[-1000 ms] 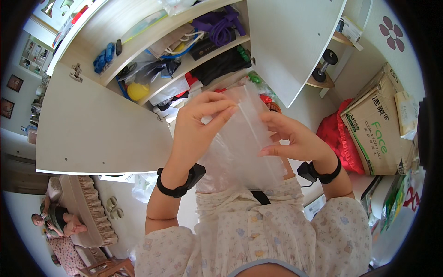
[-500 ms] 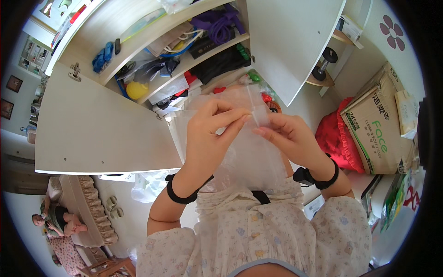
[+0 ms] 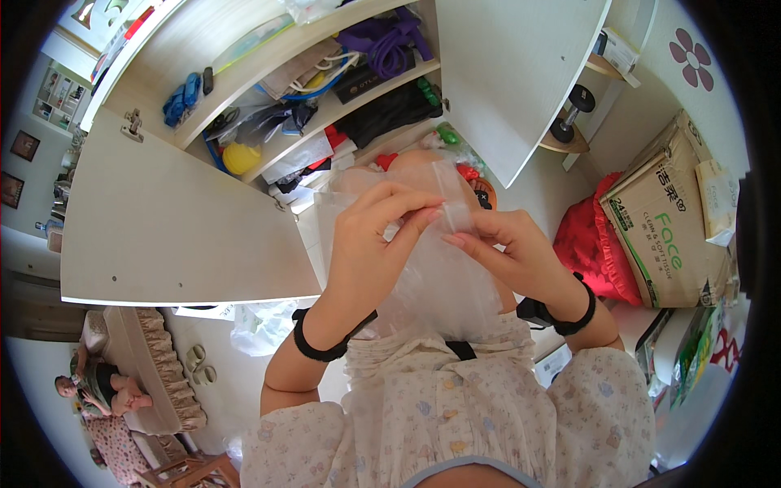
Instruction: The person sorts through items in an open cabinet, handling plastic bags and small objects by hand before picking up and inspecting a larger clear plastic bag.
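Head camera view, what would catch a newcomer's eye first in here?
Probably the left hand and right hand at the centre, both with fingers on a translucent plastic bag. Next might come the bright red bundle at the right, beside a cardboard box. A purple coil also stands out near the top, on a shelf in the open cabinet.

I've got a lane to the shelf (image 3: 332, 111) between the left door (image 3: 179, 220) and right door (image 3: 517, 73), but knees (image 3: 412, 165) and a plastic bag (image 3: 443, 281) kinda clog it; cardboard box (image 3: 663, 215) blocks far right.
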Tool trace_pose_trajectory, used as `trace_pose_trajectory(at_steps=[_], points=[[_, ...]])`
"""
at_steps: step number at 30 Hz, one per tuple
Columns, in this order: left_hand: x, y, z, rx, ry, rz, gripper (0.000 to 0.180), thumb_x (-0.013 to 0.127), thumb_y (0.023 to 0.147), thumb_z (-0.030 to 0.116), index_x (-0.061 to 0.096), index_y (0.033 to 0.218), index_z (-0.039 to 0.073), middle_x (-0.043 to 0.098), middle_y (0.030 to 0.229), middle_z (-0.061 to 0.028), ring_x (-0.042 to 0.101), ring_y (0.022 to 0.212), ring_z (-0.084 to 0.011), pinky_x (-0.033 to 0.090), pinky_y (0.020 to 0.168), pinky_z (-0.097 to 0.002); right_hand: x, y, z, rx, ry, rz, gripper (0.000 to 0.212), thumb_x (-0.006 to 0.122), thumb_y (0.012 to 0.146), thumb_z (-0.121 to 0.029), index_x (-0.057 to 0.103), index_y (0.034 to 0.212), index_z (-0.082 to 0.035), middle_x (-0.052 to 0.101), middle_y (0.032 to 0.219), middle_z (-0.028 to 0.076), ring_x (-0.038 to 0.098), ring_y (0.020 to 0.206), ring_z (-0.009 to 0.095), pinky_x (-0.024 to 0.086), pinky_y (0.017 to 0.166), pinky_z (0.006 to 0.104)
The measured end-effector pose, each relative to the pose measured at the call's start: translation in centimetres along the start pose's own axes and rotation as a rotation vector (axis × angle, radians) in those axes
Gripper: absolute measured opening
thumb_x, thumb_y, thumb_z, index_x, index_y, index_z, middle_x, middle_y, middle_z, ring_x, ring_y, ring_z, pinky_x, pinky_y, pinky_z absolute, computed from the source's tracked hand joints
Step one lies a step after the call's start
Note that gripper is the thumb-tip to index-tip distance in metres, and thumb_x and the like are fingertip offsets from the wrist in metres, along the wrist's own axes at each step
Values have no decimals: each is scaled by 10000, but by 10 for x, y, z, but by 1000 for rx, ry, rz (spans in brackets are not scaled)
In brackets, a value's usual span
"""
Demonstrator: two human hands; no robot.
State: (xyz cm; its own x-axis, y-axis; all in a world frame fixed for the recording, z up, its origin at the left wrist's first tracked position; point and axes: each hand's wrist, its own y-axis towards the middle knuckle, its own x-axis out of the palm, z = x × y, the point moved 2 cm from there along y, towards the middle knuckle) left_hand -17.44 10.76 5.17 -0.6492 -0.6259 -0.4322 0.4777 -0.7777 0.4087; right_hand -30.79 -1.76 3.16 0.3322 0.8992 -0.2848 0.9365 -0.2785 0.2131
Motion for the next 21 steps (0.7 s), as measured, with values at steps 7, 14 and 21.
trace_pose_trajectory(at_steps=[7, 14, 21], points=[[-1, -1, 1, -14, -3, -8, 123, 664, 827, 27, 697, 946, 31, 634, 846, -70, 603, 715, -179, 480, 620, -266, 1, -2, 3, -10, -16, 13, 120, 605, 906, -71, 639, 985, 13, 505, 648, 60, 406, 563, 77, 349, 503, 238], [-2, -1, 2, -42, -25, -41, 130, 665, 826, 30, 694, 952, 27, 633, 864, -77, 604, 725, -179, 481, 635, -266, 2, -3, 5, -3, -43, 51, 150, 616, 903, -79, 649, 1019, 9, 496, 634, 49, 392, 565, 66, 343, 502, 234], [0, -4, -7, -75, -92, -13, 133, 656, 836, -8, 695, 963, 3, 630, 920, -55, 596, 815, -119, 475, 744, -229, 4, -3, 6, 2, -1, 69, 163, 620, 903, -86, 653, 1031, 9, 537, 644, 36, 416, 582, 50, 360, 517, 226]])
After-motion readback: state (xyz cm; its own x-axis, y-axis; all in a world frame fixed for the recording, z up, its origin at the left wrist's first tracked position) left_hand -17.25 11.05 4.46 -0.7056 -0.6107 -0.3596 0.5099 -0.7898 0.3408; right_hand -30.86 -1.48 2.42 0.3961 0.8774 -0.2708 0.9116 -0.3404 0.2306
